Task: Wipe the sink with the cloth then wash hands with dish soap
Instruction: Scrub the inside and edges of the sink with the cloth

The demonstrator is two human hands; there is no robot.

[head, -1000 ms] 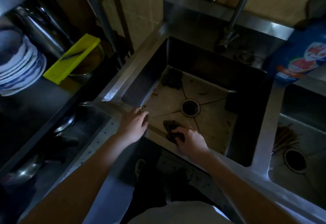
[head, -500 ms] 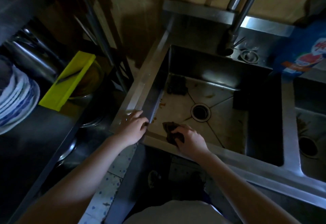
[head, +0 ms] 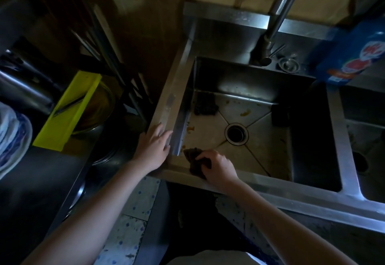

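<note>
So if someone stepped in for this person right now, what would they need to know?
Left hand: open, flat on the sink's left rim, bracing.
Right hand: holds the dark cloth at the near-left corner of the basin.
Done: wiping is under way.
Left: yellow specks remain on the basin floor near the drain; finish wiping, then wash hands. The blue bottle behind the sink may be the soap; its label is unreadable.
</note>
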